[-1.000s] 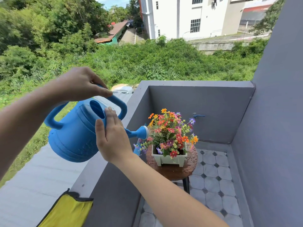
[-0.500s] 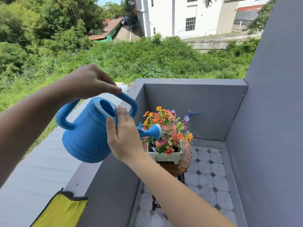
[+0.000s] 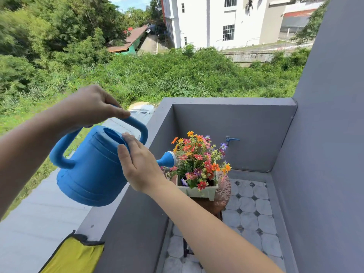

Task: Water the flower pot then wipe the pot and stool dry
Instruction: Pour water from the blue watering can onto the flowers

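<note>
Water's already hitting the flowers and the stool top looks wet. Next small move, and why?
Probably tip the watering can back level to stop the pour. Its nozzle is spraying onto the flowers, and the stool beside the pot is beaded with drops. The left hand has the top handle, the right hand steadies the side. The yellow cloth lies on the ledge, untouched.

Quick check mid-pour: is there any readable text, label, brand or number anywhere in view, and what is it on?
None readable.
Watering can: faint embossed marks on its side, too blurred to read.
Flower pot: no label visible.
Yellow cloth: no print visible.
White building: no sign legible.
</note>
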